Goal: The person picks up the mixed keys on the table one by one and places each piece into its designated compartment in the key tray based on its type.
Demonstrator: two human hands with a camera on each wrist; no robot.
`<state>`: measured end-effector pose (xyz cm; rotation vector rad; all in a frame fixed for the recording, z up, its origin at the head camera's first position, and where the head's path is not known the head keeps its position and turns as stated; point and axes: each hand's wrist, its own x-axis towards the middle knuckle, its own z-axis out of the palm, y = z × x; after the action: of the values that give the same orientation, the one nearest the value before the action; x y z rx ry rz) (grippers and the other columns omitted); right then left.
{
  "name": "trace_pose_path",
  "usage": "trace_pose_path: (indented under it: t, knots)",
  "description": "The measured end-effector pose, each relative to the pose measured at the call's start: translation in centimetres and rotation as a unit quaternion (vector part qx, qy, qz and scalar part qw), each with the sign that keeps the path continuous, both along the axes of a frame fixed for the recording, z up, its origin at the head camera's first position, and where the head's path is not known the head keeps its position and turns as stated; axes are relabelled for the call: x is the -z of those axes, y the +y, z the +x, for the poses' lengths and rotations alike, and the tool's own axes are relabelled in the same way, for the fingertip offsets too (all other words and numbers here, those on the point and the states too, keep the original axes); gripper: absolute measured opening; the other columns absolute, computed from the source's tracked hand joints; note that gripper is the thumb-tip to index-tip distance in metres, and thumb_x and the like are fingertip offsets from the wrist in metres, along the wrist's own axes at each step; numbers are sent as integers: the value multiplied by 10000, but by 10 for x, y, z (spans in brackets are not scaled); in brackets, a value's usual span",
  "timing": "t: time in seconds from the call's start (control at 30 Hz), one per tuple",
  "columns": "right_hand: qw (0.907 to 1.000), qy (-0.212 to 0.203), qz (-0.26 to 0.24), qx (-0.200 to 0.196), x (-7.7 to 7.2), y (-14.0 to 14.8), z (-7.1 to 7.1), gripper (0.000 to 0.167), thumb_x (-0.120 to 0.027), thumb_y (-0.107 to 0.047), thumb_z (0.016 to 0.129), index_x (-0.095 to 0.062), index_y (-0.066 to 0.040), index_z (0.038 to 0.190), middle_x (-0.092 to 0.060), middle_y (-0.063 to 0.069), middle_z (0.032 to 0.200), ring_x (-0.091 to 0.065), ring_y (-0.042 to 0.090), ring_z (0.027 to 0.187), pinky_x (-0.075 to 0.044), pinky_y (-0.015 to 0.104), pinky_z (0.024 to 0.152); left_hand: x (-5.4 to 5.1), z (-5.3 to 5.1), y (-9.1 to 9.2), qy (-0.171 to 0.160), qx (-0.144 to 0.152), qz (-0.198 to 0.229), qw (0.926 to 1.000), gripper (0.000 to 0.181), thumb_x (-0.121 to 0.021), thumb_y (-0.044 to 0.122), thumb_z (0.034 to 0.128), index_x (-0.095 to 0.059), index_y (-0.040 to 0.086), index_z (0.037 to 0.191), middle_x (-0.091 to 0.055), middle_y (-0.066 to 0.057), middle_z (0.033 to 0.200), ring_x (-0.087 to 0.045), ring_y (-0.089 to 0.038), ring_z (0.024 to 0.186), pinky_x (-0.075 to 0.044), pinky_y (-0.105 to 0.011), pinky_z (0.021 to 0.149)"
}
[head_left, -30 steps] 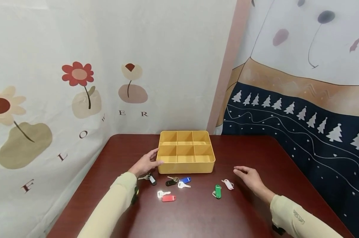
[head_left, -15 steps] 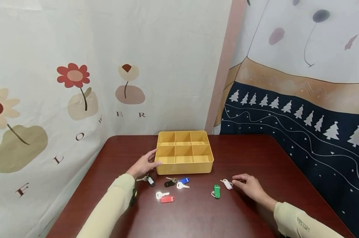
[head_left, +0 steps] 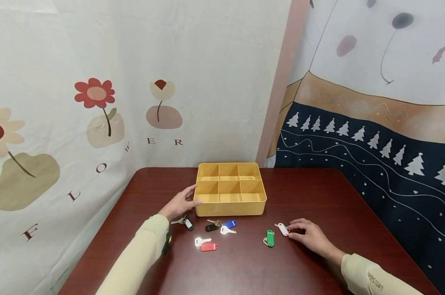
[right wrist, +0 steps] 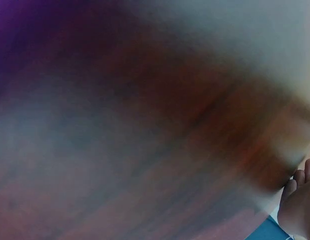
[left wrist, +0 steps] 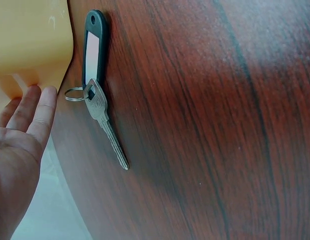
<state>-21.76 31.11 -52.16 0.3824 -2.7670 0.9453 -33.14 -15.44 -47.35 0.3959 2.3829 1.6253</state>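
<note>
The white key tag [head_left: 283, 230] lies on the right part of the desk [head_left: 244, 270], just right of the green key tag [head_left: 269, 238]; expect it to be light, stiff and hard to break, though its smooth shell may skate on the polished top. Take hold of it across its two long edges — the key and ring will probably swing loose if you lift by the end. Your right hand [head_left: 313, 238] has its thumb and fingertips slightly parted at the tag's near right end; you cannot tell whether they pinch it, and the right wrist view is too blurred to settle that. Your left hand [head_left: 179, 205] lays nearly straight fingers along the left wall of the yellow six-compartment box [head_left: 229, 208], thumb over its near left corner; the box looks like stiff, light plastic, so that corner is a fair place to steady it. Compared with a second ago, your right hand has come nearer and down to the tag — it was farther off and apart from it then — while your left hand is at the same corner and the tags lie as they did.
</note>
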Motion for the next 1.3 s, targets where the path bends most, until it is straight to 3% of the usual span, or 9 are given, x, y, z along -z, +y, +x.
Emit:
trace_pose_path:
  t: [0.2, 0.5, 0.63, 1.03, 1.3]
  knots:
    - [9995, 82, 317, -10, 1, -3, -2, 114, -826, -208, 806, -795, -227, 914, -675, -41, 1053, -608, 278, 1042, -458, 497, 884, -1, 0, 1, -55, 24, 55, 10000, 798, -701, 113, 938, -215, -10, 1559, -330, -286, 1532, -450, -412, 1328, -490, -459, 973]
    - [9995, 230, 211, 100, -1, -9, -5, 46, -810, -175, 825, -782, -211, 820, -678, -45, 992, -628, 254, 989, -483, 478, 851, 0, -1, 0, 43, 114, 74, 9999, 793, -692, 105, 943, -205, -31, 1554, -323, -305, 1526, -434, -432, 1334, -499, -460, 960]
    - [9997, 170, 17, 152, -3, -11, -8, 56, -802, -175, 841, -766, -215, 825, -676, -59, 988, -642, 212, 970, -505, 428, 844, -2, 0, 1, -26, 55, 100, 9999, 792, -692, 97, 942, -209, -24, 1556, -310, -300, 1535, -425, -427, 1343, -493, -458, 969]
    - [9952, 749, -453, 448, -8, -19, -14, 78, -805, -119, 826, -772, -174, 782, -703, -15, 964, -660, 202, 924, -508, 339, 806, -2, 2, 1, -86, 12, 77, 9999, 812, -707, 128, 935, -208, -14, 1560, -299, -304, 1536, -450, -427, 1322, -494, -461, 964]
    - [9909, 480, -883, 896, -24, -22, -22, 81, -740, -160, 907, -785, -95, 888, -710, 99, 1079, -655, 246, 990, -519, 275, 782, -1, 2, 2, -51, 9, 61, 10000, 809, -707, 110, 933, -209, -27, 1555, -308, -304, 1533, -438, -429, 1331, -497, -469, 961]
